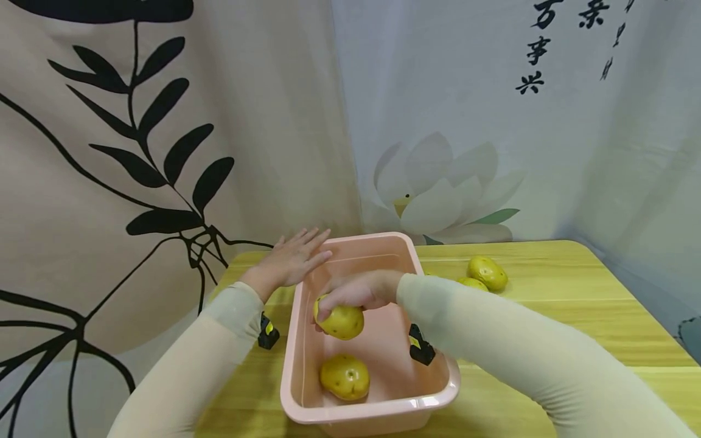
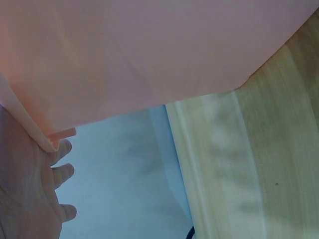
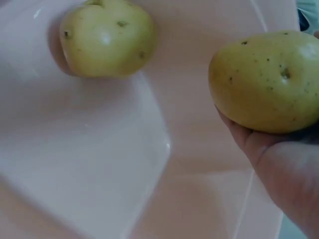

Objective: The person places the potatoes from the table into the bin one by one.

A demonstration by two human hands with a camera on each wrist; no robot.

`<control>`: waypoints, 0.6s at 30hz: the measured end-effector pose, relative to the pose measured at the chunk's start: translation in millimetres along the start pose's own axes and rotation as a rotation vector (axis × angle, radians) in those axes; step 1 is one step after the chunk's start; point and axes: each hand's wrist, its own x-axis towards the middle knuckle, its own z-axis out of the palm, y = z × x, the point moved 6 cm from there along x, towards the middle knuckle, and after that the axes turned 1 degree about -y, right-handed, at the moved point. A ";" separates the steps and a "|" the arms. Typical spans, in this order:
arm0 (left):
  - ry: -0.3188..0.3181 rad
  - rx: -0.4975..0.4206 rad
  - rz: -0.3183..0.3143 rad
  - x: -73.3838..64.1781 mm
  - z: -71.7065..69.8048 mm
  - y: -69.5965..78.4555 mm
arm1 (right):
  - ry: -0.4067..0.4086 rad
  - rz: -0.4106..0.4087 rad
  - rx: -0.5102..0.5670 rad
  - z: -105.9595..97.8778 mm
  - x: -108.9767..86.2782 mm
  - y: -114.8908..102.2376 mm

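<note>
My right hand (image 1: 362, 289) grips a yellow potato (image 1: 344, 320) inside the pink plastic basin (image 1: 406, 403), above its floor. In the right wrist view the held potato (image 3: 269, 82) lies against the palm and fingers. A second potato (image 1: 345, 377) rests on the basin floor at the near left; the right wrist view shows this potato (image 3: 107, 39) as well. My left hand (image 1: 292, 260) lies on the far left rim of the basin with fingers extended. Seen from the left wrist, the left hand (image 2: 27, 179) touches the rim from outside, its fingertips past the edge.
Several potatoes (image 1: 487, 273) sit on the wooden table (image 1: 575, 310) behind my right forearm, partly hidden by it. A curtain (image 1: 285, 121) with printed plants and characters hangs behind the table. The basin stands at the table's left part.
</note>
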 end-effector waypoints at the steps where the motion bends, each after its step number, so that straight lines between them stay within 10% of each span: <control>1: -0.001 -0.004 0.002 0.3 -0.1 0.4 | 0.000 -0.007 -0.009 1.1 1.2 1.6; 18: 0.007 -0.011 0.009 1.7 0.4 -0.7 | -0.028 -0.036 -0.052 3.9 14.6 13.4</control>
